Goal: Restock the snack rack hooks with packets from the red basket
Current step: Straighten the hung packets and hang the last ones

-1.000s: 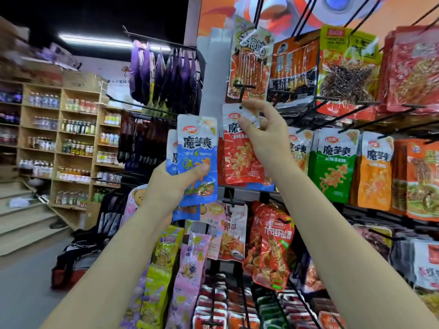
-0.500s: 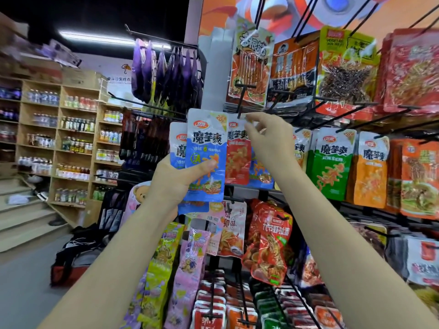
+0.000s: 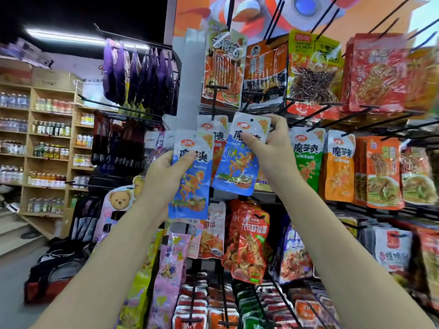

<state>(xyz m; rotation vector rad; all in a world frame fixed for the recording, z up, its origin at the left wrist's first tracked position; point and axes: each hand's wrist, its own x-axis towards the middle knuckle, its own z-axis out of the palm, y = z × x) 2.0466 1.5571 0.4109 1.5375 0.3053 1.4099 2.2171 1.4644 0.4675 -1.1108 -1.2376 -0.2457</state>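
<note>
Shop rack — hands hold blue "魔芋爽" pkts.

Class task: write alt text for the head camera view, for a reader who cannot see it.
A person's two hands each hold a blue packet up to a snack rack: right hand pinches a tilted blue packet near the hooks; left hand grips another. Drink shelves stand left.

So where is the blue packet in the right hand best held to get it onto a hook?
By its white top strip, from the right edge, as the right hand pinches the blue packet now. The hang hole sits centred in that strip, so gripping beside it probably leaves it open for a hook.
</note>
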